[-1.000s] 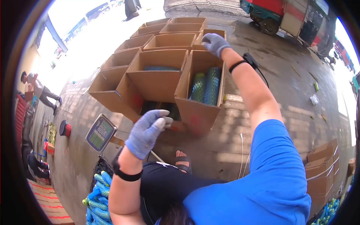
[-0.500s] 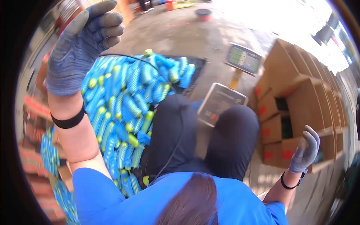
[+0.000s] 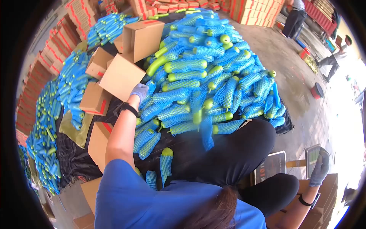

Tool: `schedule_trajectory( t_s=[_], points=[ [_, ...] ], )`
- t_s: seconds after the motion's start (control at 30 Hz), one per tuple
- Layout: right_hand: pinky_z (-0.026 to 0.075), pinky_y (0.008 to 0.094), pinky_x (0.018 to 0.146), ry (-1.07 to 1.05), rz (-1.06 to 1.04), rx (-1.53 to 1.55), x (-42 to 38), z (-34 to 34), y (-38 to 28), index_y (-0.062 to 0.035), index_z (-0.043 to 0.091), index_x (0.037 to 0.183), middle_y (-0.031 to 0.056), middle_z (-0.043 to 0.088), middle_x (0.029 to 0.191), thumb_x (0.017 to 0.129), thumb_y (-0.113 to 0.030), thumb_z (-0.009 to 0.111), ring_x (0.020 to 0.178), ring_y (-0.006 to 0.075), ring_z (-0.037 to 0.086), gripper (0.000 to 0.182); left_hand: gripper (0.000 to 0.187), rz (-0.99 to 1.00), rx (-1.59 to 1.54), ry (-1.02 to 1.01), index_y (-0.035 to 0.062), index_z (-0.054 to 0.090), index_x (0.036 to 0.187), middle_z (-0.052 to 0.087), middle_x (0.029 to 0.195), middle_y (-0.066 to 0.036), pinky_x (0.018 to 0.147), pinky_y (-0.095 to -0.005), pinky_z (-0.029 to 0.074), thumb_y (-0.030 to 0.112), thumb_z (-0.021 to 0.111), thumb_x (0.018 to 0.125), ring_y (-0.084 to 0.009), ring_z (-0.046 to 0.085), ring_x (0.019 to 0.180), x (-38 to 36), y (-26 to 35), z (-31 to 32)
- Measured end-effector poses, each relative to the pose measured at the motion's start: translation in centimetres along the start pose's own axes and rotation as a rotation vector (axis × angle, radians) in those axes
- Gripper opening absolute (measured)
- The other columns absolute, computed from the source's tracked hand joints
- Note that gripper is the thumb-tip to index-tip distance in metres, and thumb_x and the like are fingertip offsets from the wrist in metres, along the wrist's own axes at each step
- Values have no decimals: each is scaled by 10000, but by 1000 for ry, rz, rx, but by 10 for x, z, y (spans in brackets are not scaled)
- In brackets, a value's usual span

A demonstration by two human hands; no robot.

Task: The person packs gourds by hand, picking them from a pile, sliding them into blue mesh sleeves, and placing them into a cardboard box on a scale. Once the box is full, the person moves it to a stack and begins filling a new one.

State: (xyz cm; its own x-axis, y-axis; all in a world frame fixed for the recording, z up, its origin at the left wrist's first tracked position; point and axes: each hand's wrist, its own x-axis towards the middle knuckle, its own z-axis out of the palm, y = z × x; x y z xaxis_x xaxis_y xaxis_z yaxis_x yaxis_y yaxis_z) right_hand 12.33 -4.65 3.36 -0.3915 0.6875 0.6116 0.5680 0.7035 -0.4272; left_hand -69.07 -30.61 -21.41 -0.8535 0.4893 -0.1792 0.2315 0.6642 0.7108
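Note:
My left hand [image 3: 140, 91], in a grey glove, is closed at the lower right edge of an open cardboard box [image 3: 121, 77], beside the netted vegetables; what its fingers hold, if anything, is hidden. Long green vegetables in blue net sleeves [image 3: 187, 65] lie in a large pile in front of me. A netted one [image 3: 197, 110] appears blurred above my knee. My right hand [image 3: 321, 168], also gloved, is raised with its fingers up at the right, in front of the scale's display [image 3: 313, 160]. Nothing shows in its palm.
More boxes [image 3: 144, 40] stand behind the first. Further netted piles [image 3: 110, 28] lie at the left and back. The scale platform [image 3: 270, 168] is beside my knee. Stacked cartons [image 3: 257, 11] line the back; two people [image 3: 295, 17] are at the far right.
The view has swung left over the pile. My left hand has gone from raised and open to closed beside a box. My right hand remains raised at the right.

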Motion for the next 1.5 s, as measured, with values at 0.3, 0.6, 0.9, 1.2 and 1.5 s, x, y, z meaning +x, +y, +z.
schedule_trajectory(
  t_s=[0.3, 0.6, 0.9, 1.2, 1.5],
  points=[
    [428, 240, 766, -32, 816, 213, -35, -28, 168, -58, 662, 1122, 19, 656, 1051, 944, -204, 628, 899, 100, 565, 232, 565, -761, 447, 158, 60, 612, 1293, 603, 1334, -175, 1035, -425, 457, 366, 667, 820, -313, 565, 1257, -62, -99, -38],
    [411, 372, 892, 61, 1143, 348, -37, -31, 282, -98, 613, 1258, 47, 614, 1281, 974, -398, 588, 1152, 183, 538, 413, 934, -1190, 390, 714, 82, 264, 1534, 277, 1572, -166, 1160, -538, 226, 631, 569, 843, -323, 252, 1463, -153, -219, -99],
    [383, 207, 523, -558, 935, 301, -17, 95, 266, -98, 617, 1170, 21, 664, 986, 961, -258, 633, 677, 84, 560, 264, 836, -553, 316, 196, 18, 346, 1493, 369, 1519, -254, 1131, -451, 331, 609, 490, 919, -400, 361, 1403, -243, -61, -45],
    [461, 265, 659, -786, 578, 157, 0, 133, 249, -55, 656, 1085, 40, 666, 897, 905, -148, 592, 753, 117, 593, 212, 575, -355, 35, 59, 53, 538, 1331, 659, 1158, -212, 983, -428, 465, 331, 679, 848, -369, 612, 1117, -311, -66, -59],
    [464, 352, 985, -446, 85, -45, 28, 102, 81, 21, 619, 1188, 150, 653, 1182, 932, -70, 565, 1100, 225, 610, 277, 311, 290, 478, -4, 116, 647, 1175, 698, 983, -140, 830, -457, 511, 241, 625, 891, -351, 651, 958, -311, 106, 20]
  ],
)
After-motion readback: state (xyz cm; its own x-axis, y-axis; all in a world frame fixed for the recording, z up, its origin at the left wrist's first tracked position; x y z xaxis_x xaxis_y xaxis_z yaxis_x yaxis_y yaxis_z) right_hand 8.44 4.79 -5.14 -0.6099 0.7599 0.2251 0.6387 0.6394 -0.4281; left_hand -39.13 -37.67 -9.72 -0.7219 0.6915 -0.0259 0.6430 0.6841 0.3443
